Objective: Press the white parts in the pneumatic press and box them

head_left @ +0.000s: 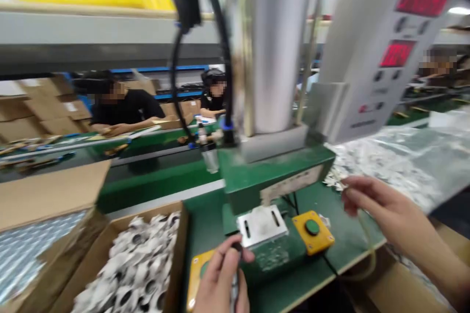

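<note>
Left hand (220, 281) pinches a small dark part just before the silver metal plate (261, 225) of the green press; right hand (382, 210) pinches a thin pale strap (367, 239) beside the yellow box with green button (313, 231)

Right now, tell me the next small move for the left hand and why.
Probably carry the small dark part pinched in the left hand forward onto the metal plate of the press: it hovers just short of the plate, which looks bare.
</note>
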Action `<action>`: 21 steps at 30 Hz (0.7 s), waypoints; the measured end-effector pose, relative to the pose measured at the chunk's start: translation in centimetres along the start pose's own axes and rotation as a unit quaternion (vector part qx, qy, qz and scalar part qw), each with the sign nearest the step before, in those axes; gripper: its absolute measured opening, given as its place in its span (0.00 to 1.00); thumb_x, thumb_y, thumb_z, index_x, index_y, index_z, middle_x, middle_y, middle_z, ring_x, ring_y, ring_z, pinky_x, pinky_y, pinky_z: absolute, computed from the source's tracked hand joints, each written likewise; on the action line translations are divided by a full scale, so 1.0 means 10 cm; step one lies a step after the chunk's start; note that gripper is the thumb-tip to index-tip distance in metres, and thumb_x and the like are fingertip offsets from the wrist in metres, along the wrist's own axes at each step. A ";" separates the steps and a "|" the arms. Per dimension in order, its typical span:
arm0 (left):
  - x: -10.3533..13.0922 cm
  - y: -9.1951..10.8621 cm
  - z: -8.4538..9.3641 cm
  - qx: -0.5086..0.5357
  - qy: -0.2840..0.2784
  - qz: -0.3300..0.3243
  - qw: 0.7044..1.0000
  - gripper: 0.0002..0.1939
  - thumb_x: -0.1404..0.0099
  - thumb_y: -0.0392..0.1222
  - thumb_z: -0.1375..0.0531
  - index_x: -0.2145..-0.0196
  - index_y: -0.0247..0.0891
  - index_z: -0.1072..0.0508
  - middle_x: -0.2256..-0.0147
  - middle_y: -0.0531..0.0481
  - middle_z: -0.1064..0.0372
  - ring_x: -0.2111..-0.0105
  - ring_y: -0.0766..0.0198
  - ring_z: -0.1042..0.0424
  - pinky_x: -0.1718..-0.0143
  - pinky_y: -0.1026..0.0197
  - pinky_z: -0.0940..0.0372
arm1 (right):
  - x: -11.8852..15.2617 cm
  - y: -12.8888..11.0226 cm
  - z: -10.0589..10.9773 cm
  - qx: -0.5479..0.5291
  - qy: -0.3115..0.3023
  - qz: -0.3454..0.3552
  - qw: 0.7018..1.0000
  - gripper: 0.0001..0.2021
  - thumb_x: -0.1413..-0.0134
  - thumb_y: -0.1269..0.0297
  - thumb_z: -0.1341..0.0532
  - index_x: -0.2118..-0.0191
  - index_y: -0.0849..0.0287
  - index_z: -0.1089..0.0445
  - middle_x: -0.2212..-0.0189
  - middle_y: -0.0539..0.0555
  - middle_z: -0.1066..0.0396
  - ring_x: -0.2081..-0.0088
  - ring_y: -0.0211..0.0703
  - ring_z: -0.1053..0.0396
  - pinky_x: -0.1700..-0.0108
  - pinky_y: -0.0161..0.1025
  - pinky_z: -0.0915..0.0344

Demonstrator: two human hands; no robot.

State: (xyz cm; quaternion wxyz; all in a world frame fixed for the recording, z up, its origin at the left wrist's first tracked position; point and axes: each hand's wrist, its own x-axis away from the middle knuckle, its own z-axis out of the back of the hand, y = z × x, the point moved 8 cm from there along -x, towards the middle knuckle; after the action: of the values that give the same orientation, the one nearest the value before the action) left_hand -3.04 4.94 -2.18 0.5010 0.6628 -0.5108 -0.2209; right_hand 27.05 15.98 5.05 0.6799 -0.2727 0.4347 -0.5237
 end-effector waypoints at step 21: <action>-0.33 -0.02 -1.06 0.291 -0.142 0.103 0.941 0.06 0.38 0.38 0.44 0.71 0.32 0.33 0.84 0.59 0.49 0.86 0.75 0.57 0.86 0.70 0.56 | -0.20 0.66 -0.12 0.149 -0.052 0.106 0.982 0.17 0.41 0.54 0.47 0.49 0.54 0.36 0.55 0.57 0.33 0.62 0.47 0.31 0.61 0.44 0.33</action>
State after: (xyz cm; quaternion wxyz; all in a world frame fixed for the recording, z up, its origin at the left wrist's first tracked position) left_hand 4.35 12.57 1.15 0.2288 0.6850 -0.6842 -0.1012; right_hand 28.96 19.95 -0.41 0.7864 -0.1471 0.3425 -0.4926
